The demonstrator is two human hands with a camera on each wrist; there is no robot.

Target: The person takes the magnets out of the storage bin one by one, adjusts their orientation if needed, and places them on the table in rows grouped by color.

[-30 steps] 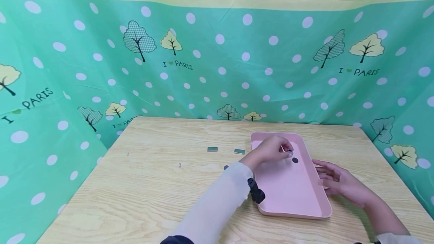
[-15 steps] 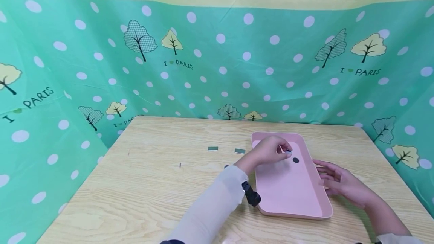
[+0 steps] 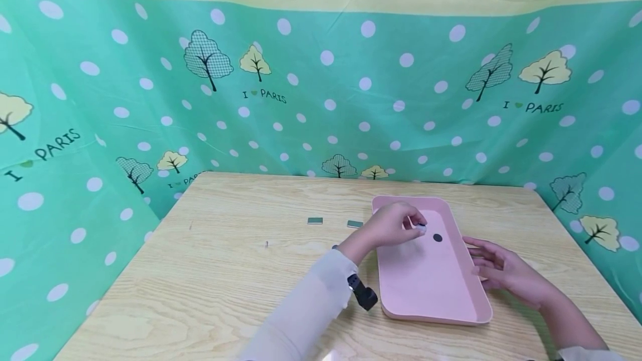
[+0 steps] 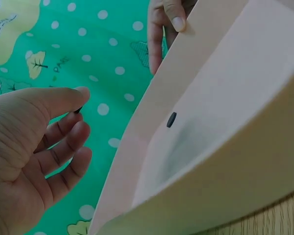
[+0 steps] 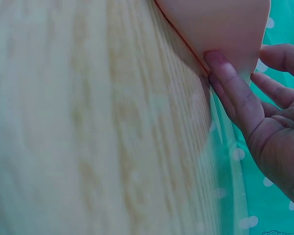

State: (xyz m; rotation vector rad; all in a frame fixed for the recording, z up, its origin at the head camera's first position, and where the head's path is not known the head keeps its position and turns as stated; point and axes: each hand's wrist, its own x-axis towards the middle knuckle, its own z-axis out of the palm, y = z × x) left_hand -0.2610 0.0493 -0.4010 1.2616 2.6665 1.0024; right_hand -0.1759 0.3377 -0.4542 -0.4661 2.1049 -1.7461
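My left hand (image 3: 393, 224) hovers over the far part of a pink rectangular tray (image 3: 426, 288). Its thumb and forefinger pinch a small dark piece (image 4: 78, 110), mostly covered by the fingertips. A flat black disc (image 3: 438, 238) lies on the tray floor, a little right of those fingertips; the left wrist view shows the same disc (image 4: 172, 120) past the tray wall. Along the tray's right side, my right hand (image 3: 511, 272) touches the outer wall with loosely extended fingers and thumb (image 5: 240, 93), not wrapped around it.
Two small dark green rectangular pieces (image 3: 315, 220) (image 3: 354, 224) lie on the wooden table (image 3: 210, 277) left of the tray. Another dark piece (image 3: 335, 247) peeks out behind the left forearm. A tiny mark or bit (image 3: 266, 244) shows farther left. A green dotted curtain (image 3: 301, 99) hangs behind.
My left hand, still pinching the small dark piece, has shifted slightly left, away from the disc in the tray. The right hand and the tray stay where they were.
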